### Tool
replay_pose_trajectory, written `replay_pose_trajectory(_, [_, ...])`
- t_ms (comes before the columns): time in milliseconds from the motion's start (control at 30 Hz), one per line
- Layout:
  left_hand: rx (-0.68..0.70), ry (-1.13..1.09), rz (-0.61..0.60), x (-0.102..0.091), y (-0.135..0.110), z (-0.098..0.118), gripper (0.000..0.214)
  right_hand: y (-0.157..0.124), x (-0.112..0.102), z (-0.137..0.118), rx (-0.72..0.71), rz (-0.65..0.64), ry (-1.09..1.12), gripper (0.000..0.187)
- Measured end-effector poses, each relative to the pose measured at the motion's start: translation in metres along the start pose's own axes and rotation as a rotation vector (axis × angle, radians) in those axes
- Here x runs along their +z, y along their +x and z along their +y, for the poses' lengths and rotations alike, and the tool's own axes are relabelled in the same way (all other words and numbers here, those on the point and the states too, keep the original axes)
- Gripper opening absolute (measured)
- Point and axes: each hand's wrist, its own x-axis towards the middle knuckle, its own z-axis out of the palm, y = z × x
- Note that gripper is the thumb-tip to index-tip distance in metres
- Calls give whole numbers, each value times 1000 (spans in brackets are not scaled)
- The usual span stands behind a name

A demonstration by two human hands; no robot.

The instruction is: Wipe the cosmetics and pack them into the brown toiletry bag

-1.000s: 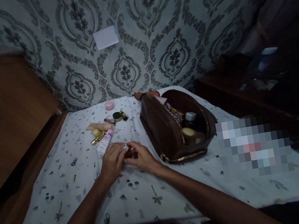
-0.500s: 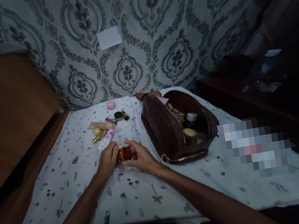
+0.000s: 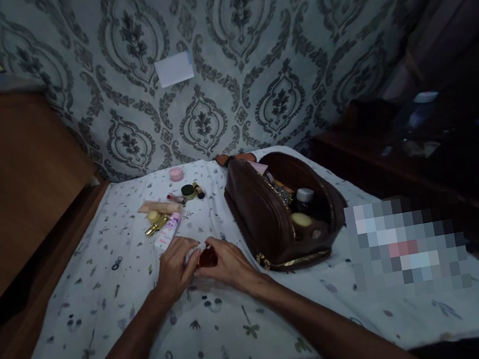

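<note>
Between both hands is a small, shiny amber container (image 3: 207, 258), mostly covered by fingers; whether it is a jar or a bottle I cannot tell. My left hand (image 3: 177, 271) is closed on its left side. My right hand (image 3: 232, 265) grips it from the right with thumb and fingers. Just beyond the left hand lies a white and pink tube (image 3: 168, 230). Past it are a gold lipstick-like tube (image 3: 156, 225), a small yellow round piece (image 3: 152, 216) and a beige tube (image 3: 160, 207). An open brown toiletry bag (image 3: 258, 213) stands right of my hands.
Farther back sit a dark green-lidded jar (image 3: 188, 192), a small dark and gold bottle (image 3: 198, 191) and a pink jar (image 3: 176, 174). Inside the bag is a white-capped bottle (image 3: 305, 196). A patterned white cloth (image 3: 120, 322) covers the table. A wooden cabinet (image 3: 13, 174) rises at left.
My fingers have closed further around the amber container, hiding more of it. My right hand's fingers, spread before, now wrap its top. The whole view has shifted slightly.
</note>
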Motion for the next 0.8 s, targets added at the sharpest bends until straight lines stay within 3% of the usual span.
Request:
replay_pose_trajectory(133, [23,1,11,-1,2,-1,18,1,0,4,-27,-18,133,55])
replay_pose_trajectory(267, [-68,-2,-15,-1,1,-5,21,1,4,11,-84,-45,172,75])
replay_pose_trajectory(433, [-199,-27,-45,-2,3,-8,26,3,6,19,-152,-61,224,70])
replay_pose_trajectory(567, [-260,-34,-30,-1,2,-9,24,6,9,22,-93,-4,318,71])
replay_pose_trajectory(700, [-252,-64,-33,-2,4,-8,24,7,11,25,-78,-1,386,51])
replay_pose_trajectory(800, [-282,-98,-65,-4,7,-6,26,8,9,26,-101,-43,461,47])
